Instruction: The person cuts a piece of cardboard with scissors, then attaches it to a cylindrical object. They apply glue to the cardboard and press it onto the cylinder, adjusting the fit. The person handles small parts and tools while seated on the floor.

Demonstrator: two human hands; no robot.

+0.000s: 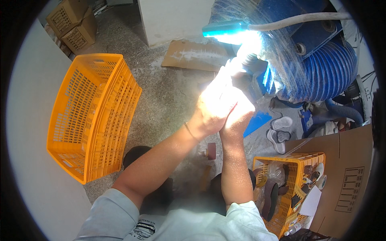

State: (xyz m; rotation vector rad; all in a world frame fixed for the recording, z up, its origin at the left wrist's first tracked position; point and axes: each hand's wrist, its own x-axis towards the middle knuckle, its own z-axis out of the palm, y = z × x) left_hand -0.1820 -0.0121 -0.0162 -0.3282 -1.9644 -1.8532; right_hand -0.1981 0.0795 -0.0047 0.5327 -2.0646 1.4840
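Both hands meet in front of me under a work lamp [225, 29] with a blue-green head, and its glare washes out much of them. My left hand [210, 107] leans against my right hand [239, 109], with its fingers pointing up toward the light. Curled fingers show on the right hand. Whatever the two hands grip is lost in the brightness. Just beyond the fingertips stands a machine part [250, 60], partly whitened by the glare, beside a ribbed blue hose [331, 72]. Fine dust speckles my right forearm.
Stacked orange crates [108, 120] stand at the left. Another orange crate [277, 160] at lower right holds sanding belts and scraps, beside a large cardboard sheet [350, 160]. Shoe soles [277, 134] lie on the floor. Flattened cardboard [193, 55] and cardboard boxes [76, 30] are farther back.
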